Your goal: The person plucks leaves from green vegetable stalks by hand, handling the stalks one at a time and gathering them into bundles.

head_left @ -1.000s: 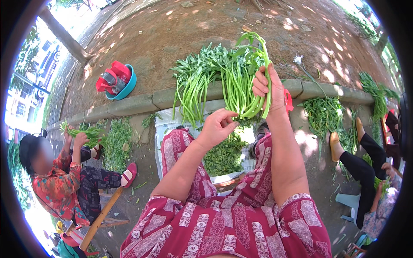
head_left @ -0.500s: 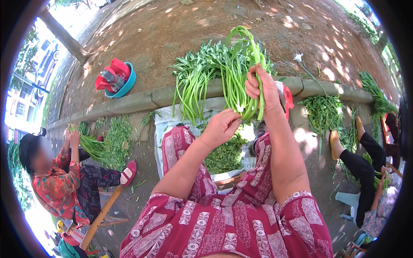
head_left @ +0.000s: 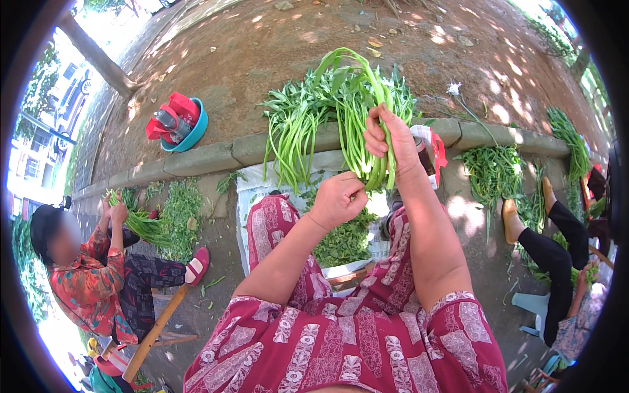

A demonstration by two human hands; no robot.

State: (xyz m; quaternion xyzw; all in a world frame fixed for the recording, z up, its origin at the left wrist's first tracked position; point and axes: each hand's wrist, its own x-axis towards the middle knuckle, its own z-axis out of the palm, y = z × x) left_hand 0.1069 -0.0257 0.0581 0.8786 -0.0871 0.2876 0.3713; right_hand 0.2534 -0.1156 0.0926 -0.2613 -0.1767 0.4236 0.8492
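My right hand (head_left: 398,141) is wrapped round a bunch of long green leafy stems (head_left: 379,171), held upright with some tops bent over to the left. Just below and left of the stems' cut ends is my left hand (head_left: 337,200), its thumb and fingers pressed together. Whatever it pinches is hidden. Behind the bunch, more leafy greens (head_left: 295,128) lie across the stone curb, stems hanging toward me. Between my knees, loose picked leaves (head_left: 342,241) are heaped on a white sheet (head_left: 379,247).
A teal basin (head_left: 195,134) with red bags and a bottle stands beyond the curb (head_left: 252,149). To the left, a seated person (head_left: 92,275) handles greens beside a leaf pile (head_left: 180,213). Another person's legs (head_left: 553,262) and more greens (head_left: 491,177) are at the right.
Both hands and the held bunch have shifted slightly left and down. My left hand has come a little away from the stem ends. At the left, the person's stems have moved slightly.
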